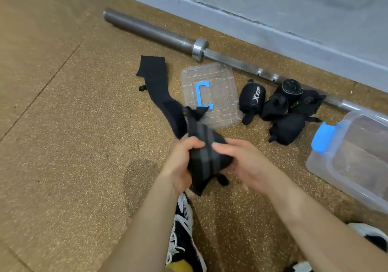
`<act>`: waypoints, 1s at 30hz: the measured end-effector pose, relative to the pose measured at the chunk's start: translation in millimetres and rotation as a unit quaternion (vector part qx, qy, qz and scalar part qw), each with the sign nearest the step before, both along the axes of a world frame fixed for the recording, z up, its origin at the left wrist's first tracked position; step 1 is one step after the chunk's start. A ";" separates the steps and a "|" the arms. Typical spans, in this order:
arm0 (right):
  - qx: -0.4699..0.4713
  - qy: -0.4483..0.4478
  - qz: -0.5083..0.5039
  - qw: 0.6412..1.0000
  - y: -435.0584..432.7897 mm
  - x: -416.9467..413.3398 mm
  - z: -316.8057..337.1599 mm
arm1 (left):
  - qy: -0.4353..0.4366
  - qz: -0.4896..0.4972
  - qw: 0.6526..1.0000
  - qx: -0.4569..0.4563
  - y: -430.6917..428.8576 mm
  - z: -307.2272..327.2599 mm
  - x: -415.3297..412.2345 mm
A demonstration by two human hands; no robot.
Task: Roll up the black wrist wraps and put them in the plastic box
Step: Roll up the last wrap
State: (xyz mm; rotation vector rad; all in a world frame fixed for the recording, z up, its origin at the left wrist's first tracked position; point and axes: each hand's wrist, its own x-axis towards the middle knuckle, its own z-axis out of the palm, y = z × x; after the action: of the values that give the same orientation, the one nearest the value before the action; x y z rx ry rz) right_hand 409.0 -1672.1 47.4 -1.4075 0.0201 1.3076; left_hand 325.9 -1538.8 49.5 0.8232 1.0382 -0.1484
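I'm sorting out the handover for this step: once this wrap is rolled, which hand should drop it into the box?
Probably the right hand. The plastic box sits open on that side, while the left hand is farther away. Both hands grip the wrist wrap.

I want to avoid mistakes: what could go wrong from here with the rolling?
The wrap held by the left hand and right hand has a long loose tail on the floor; it may roll crooked or slack. The finished rolls lie outside the plastic box and might unwind.

Even soft light, slight motion blur
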 end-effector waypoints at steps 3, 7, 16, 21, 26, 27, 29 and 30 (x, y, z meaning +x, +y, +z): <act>0.075 0.049 -0.043 0.995 -31.2 19.3 14.6 | -0.049 -0.045 0.998 -0.010 -1.3 0.0 3.2; 0.053 0.117 -0.154 0.980 -64.3 31.4 10.9 | 0.065 0.027 0.991 0.113 -4.9 -40.9 5.5; -0.214 -0.055 -0.050 0.974 -80.5 24.0 -21.7 | 0.178 -0.061 0.948 0.257 15.4 -94.0 -2.1; -0.199 -0.128 -0.037 0.971 -71.6 22.0 -7.6 | 0.258 -0.304 0.836 0.378 -9.6 -102.3 -12.3; -0.035 0.066 -0.140 0.987 -84.8 28.9 19.7 | 0.270 -0.415 0.723 0.482 -22.9 -114.3 -26.4; -0.010 0.095 -0.157 0.983 -90.2 30.8 25.8 | 0.271 -0.420 0.718 0.485 -22.1 -115.0 -27.0; 0.050 0.136 -0.173 0.974 -100.3 33.5 39.5 | 0.256 -0.444 0.697 0.502 -21.2 -110.6 -26.4; 0.070 0.139 -0.167 0.974 -103.2 33.6 48.4 | 0.243 -0.450 0.688 0.515 -21.3 -104.4 -25.2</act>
State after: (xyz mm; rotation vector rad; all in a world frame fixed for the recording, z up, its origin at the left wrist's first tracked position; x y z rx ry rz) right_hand 442.7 -1775.3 95.8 -1.0389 0.3333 1.1877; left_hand 300.7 -1560.2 -54.9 2.4305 1.0794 -0.6885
